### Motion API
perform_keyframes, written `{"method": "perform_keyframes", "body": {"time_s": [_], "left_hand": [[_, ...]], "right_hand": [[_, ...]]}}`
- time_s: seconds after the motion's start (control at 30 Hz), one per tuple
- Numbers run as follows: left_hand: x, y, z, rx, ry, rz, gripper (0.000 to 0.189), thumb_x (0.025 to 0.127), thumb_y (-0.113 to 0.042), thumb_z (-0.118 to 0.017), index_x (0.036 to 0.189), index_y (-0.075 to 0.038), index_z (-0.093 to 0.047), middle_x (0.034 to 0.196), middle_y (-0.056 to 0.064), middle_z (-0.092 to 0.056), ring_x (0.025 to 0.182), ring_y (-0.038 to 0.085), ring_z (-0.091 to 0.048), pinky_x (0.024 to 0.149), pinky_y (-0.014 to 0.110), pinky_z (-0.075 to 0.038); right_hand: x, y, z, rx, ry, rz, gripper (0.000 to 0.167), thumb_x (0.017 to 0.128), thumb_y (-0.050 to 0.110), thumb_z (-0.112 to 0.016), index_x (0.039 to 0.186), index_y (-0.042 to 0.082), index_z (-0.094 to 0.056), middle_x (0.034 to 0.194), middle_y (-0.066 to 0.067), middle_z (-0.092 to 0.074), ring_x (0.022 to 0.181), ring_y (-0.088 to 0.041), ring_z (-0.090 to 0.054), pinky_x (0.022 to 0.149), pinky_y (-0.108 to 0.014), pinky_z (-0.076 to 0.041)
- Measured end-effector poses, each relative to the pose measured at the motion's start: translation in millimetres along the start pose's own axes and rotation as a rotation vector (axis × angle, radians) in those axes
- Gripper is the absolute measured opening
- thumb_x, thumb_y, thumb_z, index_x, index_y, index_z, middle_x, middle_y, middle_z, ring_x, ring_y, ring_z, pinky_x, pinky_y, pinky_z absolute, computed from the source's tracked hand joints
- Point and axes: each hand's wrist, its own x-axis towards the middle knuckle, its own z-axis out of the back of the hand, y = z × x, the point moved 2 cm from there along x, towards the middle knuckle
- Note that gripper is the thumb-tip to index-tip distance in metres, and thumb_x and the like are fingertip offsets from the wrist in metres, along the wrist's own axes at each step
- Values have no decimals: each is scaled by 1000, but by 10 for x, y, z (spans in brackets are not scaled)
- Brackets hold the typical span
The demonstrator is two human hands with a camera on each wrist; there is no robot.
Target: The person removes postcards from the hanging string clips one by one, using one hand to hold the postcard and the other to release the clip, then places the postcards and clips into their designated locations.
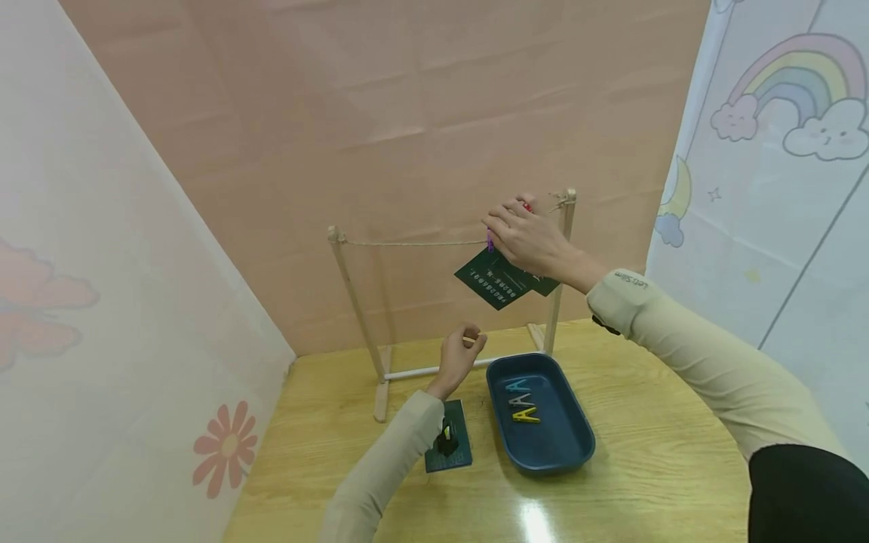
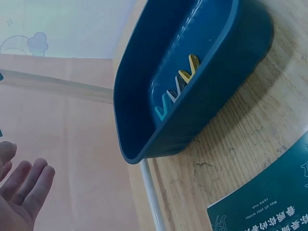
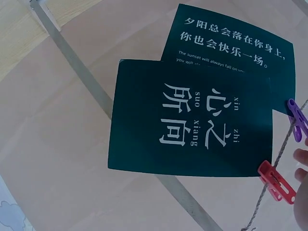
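My right hand (image 1: 532,240) is up at the string near the right post, its fingers curled around a red clothespin (image 3: 276,182). That clothespin sits at the corner of a dark green card (image 3: 144,120) with white characters. A second green card (image 3: 231,36) hangs partly behind it, held by a purple clothespin (image 3: 297,118) right by the fingertips. Lower down, my left hand (image 1: 460,353) hovers between the rack and the tray, its fingers loosely bent and holding nothing. On the table under the left wrist lies another green card (image 1: 460,430).
A wooden rack (image 1: 354,294) with a string (image 1: 414,243) between its posts stands at the back. In the dark blue tray (image 1: 563,445) lie a blue clothespin (image 1: 517,385), a grey clothespin (image 1: 520,400) and a yellow clothespin (image 1: 526,415). Patterned sheets (image 1: 781,226) line the sides.
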Motion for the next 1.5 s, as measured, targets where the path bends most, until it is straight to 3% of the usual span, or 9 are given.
{"method": "perform_keyframes", "body": {"time_s": [0.13, 0.3, 0.67, 0.9, 1.37, 1.5], "left_hand": [[25, -11, -11, -5, -20, 19, 20, 99, -15, -64, 117, -7, -61, 107, 8, -65, 86, 19, -68, 73, 30, -59], [57, -49, -16, -9, -34, 25, 24, 99, -19, -63, 120, -7, -59, 108, 8, -65, 87, 20, -69, 74, 29, -59], [115, -114, -27, -40, -25, 38, 37, 101, -28, -61, 129, -7, -54, 110, 6, -63, 89, 16, -69, 73, 29, -59], [144, -151, -56, -78, -21, 26, 40, 101, -26, -61, 132, -3, -52, 110, 8, -63, 88, 18, -69, 73, 30, -59], [189, -241, -111, -118, -55, -2, 34, 100, -27, -62, 126, -7, -56, 106, 5, -66, 86, 14, -70, 74, 28, -59], [208, -265, -118, -124, -71, -12, 32, 99, -25, -63, 125, -7, -58, 103, 6, -67, 86, 19, -71, 73, 27, -59]], "right_hand": [[13, 27, 2, -45, 65, -17, 31, 100, 19, -56, 123, -1, -64, 121, -17, -64, 114, -37, -53, 107, -54, -27], [9, 43, -7, -83, 90, -29, 30, 100, 19, -56, 122, 0, -65, 121, -16, -65, 114, -36, -54, 108, -55, -26], [17, 45, -42, -82, 89, -60, 30, 101, 18, -54, 123, 0, -64, 120, -16, -65, 113, -35, -54, 107, -54, -27], [12, 58, -59, -78, 123, -98, 30, 101, 17, -51, 123, 0, -63, 120, -16, -66, 113, -35, -55, 106, -55, -25], [6, 62, -64, -40, 103, -130, 29, 102, 14, -48, 120, -2, -64, 116, -17, -66, 111, -37, -52, 104, -56, -26], [3, 59, -75, -38, 86, -127, 29, 102, 13, -47, 119, -2, -64, 115, -17, -67, 109, -37, -52, 103, -56, -27]]}}
